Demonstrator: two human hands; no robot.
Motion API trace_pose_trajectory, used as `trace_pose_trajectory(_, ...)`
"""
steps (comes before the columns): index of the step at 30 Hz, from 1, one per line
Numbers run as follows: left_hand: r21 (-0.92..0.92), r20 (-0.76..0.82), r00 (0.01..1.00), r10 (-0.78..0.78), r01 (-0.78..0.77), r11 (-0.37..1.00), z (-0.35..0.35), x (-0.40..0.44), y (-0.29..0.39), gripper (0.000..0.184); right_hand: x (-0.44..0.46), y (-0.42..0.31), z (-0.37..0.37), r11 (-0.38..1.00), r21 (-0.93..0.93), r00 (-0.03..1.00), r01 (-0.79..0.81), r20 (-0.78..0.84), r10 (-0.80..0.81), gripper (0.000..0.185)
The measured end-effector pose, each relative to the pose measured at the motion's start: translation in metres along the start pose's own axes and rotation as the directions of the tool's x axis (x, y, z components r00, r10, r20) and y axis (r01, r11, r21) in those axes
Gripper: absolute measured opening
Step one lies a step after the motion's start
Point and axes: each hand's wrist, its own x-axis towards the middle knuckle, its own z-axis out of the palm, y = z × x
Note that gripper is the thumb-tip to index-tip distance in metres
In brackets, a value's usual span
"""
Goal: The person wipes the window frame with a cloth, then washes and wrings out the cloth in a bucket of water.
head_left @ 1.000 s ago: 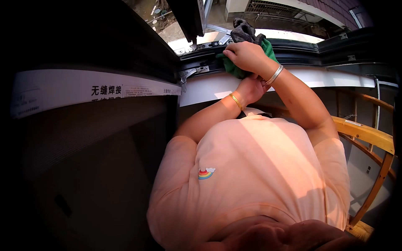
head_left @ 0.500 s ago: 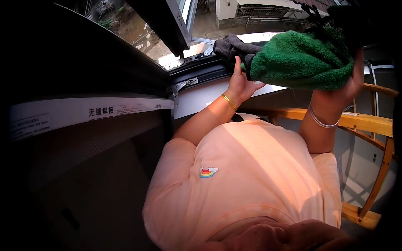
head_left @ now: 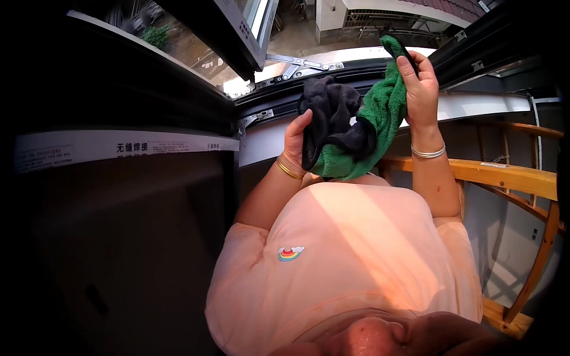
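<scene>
Counting outward from one peach shirt (head_left: 350, 249): one rainbow print (head_left: 291, 254), two hands, seemingly one cloth (head_left: 387, 115), green and dark grey. Holding the cloth up in front of the chest, apparently at the step of spreading or turning it. Clamping its green upper end between thumb and fingers of the right hand (head_left: 423, 89). Supporting the grey part with the left hand (head_left: 295, 139), fingers hidden behind; impossible to tell how tightly closed. Calling, by judgement, for a steady grip at both ends. Beyond: one dark window frame (head_left: 282, 97), two metal hinges (head_left: 303, 63).

two grips (head_left: 294, 142) (head_left: 423, 98), one cloth (head_left: 380, 115)
</scene>
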Motion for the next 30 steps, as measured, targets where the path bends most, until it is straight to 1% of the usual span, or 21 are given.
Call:
trace_pose_trajectory(2, 0.156, -0.058, 0.976, 0.208, -0.197, 0.968, -0.018, -0.028, 0.016, 0.058, -0.003, 0.044, 0.005, 0.947, -0.322, 0.992, -0.022, 0.108, 0.059, 0.024)
trace_pose_trajectory(3, 0.157, -0.015, 0.966, 0.258, -0.253, 0.955, -0.026, -0.044, 0.023, 0.056, -0.01, 0.06, 0.012, 0.867, -0.498, 0.981, -0.01, 0.162, 0.104, 0.025)
trace_pose_trajectory(4, 0.154, 0.028, 0.952, 0.303, -0.304, 0.94, -0.029, -0.06, 0.028, 0.054, -0.016, 0.074, 0.022, 0.753, -0.64, 0.963, 0.155, 0.268, 0.029, 0.027)
trace_pose_trajectory(5, 0.234, -0.021, 0.922, 0.386, -0.371, 0.899, -0.024, -0.074, 0.028, 0.054, -0.019, 0.106, 0.027, 0.681, -0.615, 0.903, 0.398, 0.394, -0.172, 0.026)
trace_pose_trajectory(6, 0.313, -0.061, 0.883, 0.466, -0.426, 0.849, -0.016, -0.087, 0.026, 0.053, -0.025, 0.115, 0.039, 0.645, -0.669, 0.899, 0.37, 0.432, -0.068, 0.023)
trace_pose_trajectory(7, 0.362, -0.047, 0.871, 0.489, -0.441, 0.821, -0.004, -0.094, 0.022, 0.054, -0.03, 0.125, 0.053, 0.596, -0.694, 0.888, 0.405, 0.454, -0.074, 0.02)
trace_pose_trajectory(8, 0.41, -0.027, 0.857, 0.514, -0.46, 0.788, 0.008, -0.099, 0.017, 0.055, -0.033, 0.137, 0.067, 0.55, -0.696, 0.868, 0.462, 0.481, -0.121, 0.019)
trace_pose_trajectory(10, 0.584, -0.075, 0.746, 0.662, -0.505, 0.636, 0.018, -0.107, 0.011, 0.05, -0.032, 0.145, 0.088, 0.445, -0.712, 0.821, 0.543, 0.56, -0.107, 0.017)
trace_pose_trajectory(12, 0.57, -0.052, 0.77, 0.636, -0.5, 0.652, 0.016, -0.109, 0.012, 0.051, -0.031, 0.16, 0.094, 0.337, -0.749, 0.802, 0.571, 0.596, -0.035, 0.018)
trace_pose_trajectory(13, 0.576, -0.072, 0.782, 0.619, -0.475, 0.666, 0.009, -0.11, 0.015, 0.053, -0.031, 0.16, 0.087, 0.337, -0.76, 0.814, 0.555, 0.58, -0.034, 0.018)
trace_pose_trajectory(15, 0.577, -0.09, 0.809, 0.582, -0.434, 0.692, 0.002, -0.103, 0.016, 0.057, -0.031, 0.154, 0.066, 0.295, -0.798, 0.823, 0.525, 0.565, 0.064, 0.018)
trace_pose_trajectory(16, 0.519, -0.074, 0.849, 0.523, -0.415, 0.747, 0.0, -0.094, 0.015, 0.056, -0.029, 0.148, 0.05, 0.283, -0.812, 0.835, 0.511, 0.547, 0.062, 0.018)
trace_pose_trajectory(17, 0.461, -0.054, 0.885, 0.463, -0.39, 0.797, -0.001, -0.086, 0.013, 0.056, -0.025, 0.141, 0.03, 0.243, -0.859, 0.872, 0.45, 0.482, 0.086, 0.02)
trace_pose_trajectory(18, 0.456, -0.046, 0.894, 0.446, -0.378, 0.806, -0.001, -0.074, 0.011, 0.056, -0.021, 0.135, 0.01, 0.201, -0.899, 0.904, 0.39, 0.415, 0.103, 0.022)
trace_pose_trajectory(20, 0.365, -0.076, 0.933, 0.353, -0.304, 0.88, -0.001, -0.043, 0.005, 0.055, -0.011, 0.13, -0.036, 0.185, -0.943, 0.96, 0.276, 0.281, -0.001, 0.025)
trace_pose_trajectory(22, 0.397, -0.123, 0.946, 0.299, -0.229, 0.889, 0.001, -0.009, -0.007, 0.051, 0.001, 0.118, -0.079, 0.177, -0.977, 0.993, 0.118, 0.117, -0.016, 0.025)
trace_pose_trajectory(24, 0.345, -0.056, 0.995, 0.082, -0.058, 0.937, 0.004, 0.03, -0.019, 0.047, 0.018, 0.111, -0.12, 0.14, -0.989, 0.998, -0.042, -0.049, -0.048, 0.026)
trace_pose_trajectory(26, 0.329, -0.102, 0.995, 0.0, 0.034, 0.944, -0.002, 0.064, -0.031, 0.043, 0.036, 0.109, -0.156, 0.132, -0.976, 0.978, -0.171, -0.185, -0.094, 0.027)
trace_pose_trajectory(27, 0.321, -0.145, 0.989, 0.009, 0.038, 0.946, -0.003, 0.08, -0.039, 0.04, 0.043, 0.104, -0.169, 0.125, -0.967, 0.968, -0.222, -0.234, -0.094, 0.028)
trace_pose_trajectory(28, 0.327, -0.135, 0.991, -0.008, 0.052, 0.944, -0.003, 0.091, -0.045, 0.04, 0.049, 0.103, -0.178, 0.126, -0.964, 0.963, -0.234, -0.248, -0.11, 0.028)
trace_pose_trajectory(30, 0.318, -0.128, 0.991, -0.042, 0.081, 0.945, -0.002, 0.107, -0.055, 0.038, 0.054, 0.098, -0.189, 0.078, -0.954, 0.942, -0.289, -0.298, -0.156, 0.028)
